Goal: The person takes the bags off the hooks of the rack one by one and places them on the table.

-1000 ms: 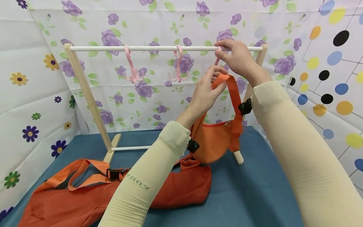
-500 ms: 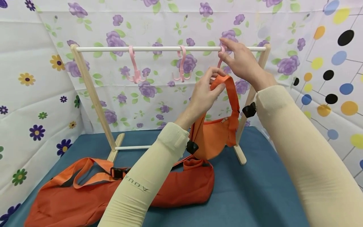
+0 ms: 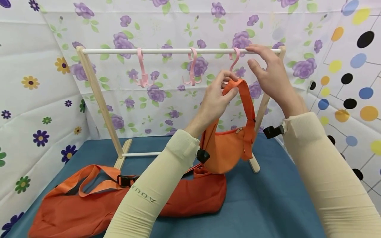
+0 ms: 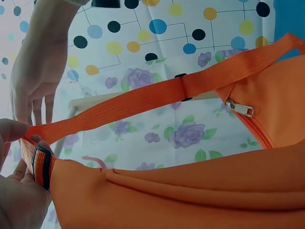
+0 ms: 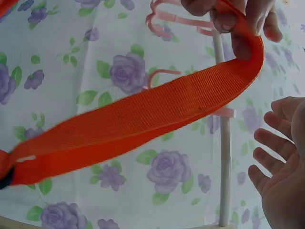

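Note:
An orange zippered bag point(image 3: 224, 150) hangs by its strap point(image 3: 247, 102) from my left hand point(image 3: 215, 96), whose thumb and fingers pinch the top of the strap just below the right-hand pink hook point(image 3: 235, 59). In the left wrist view the strap's black buckle point(image 4: 42, 164) lies against the fingers, and a metal zip pull point(image 4: 242, 109) shows on the bag. My right hand point(image 3: 272, 74) is off the hook and to its right, fingers spread and holding nothing, close to the white rail point(image 3: 166, 51). The right wrist view shows its loose fingers point(image 5: 271, 164) apart from the strap.
Two more pink hooks, a middle one point(image 3: 192, 67) and a left one point(image 3: 142, 69), hang on the rail of the wooden stand point(image 3: 99, 102). A larger red-orange bag point(image 3: 74, 211) with a black buckle lies on the blue cloth point(image 3: 247, 205). Patterned sheets surround the stand.
My right hand has let go of the right-hand hook and drawn back to the right, its fingers opening. The left hand still holds the strap in nearly the same spot; the bag swings slightly.

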Available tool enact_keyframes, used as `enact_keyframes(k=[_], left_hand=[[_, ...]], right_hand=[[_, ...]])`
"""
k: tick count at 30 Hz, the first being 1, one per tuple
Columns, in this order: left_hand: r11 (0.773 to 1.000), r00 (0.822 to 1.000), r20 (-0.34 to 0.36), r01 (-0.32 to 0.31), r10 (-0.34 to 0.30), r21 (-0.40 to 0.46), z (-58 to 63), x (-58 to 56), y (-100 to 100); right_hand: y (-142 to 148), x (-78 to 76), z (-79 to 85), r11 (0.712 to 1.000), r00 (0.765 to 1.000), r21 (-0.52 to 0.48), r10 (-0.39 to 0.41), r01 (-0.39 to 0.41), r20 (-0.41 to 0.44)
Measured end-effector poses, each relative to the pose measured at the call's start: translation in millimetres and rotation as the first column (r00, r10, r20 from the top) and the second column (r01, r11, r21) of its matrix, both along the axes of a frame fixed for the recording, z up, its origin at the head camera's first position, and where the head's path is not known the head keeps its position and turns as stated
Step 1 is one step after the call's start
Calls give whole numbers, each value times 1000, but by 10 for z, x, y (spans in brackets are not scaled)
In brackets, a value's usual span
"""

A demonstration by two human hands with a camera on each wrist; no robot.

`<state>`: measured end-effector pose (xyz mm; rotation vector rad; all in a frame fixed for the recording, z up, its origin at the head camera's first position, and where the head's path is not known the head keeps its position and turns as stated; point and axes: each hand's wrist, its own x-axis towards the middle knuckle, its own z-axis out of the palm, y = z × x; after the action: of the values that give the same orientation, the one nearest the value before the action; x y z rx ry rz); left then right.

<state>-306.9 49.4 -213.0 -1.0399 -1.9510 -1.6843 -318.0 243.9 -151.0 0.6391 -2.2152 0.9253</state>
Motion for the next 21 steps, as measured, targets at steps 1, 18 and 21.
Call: enact_keyframes(k=[1, 18, 21], left_hand=[[1000, 1000, -1, 2, -2, 1, 0, 5, 4], [1000, 1000, 8, 9, -9, -14, -73, 83, 10], [1000, 1000, 7, 18, -17, -14, -65, 109, 25]], right_hand=[[13, 21, -39, 1000, 1000, -7, 1, -1, -3], [639, 193, -1152, 981, 840, 49, 135, -188, 525], [718, 158, -1331, 975, 771, -9, 181, -221, 610]])
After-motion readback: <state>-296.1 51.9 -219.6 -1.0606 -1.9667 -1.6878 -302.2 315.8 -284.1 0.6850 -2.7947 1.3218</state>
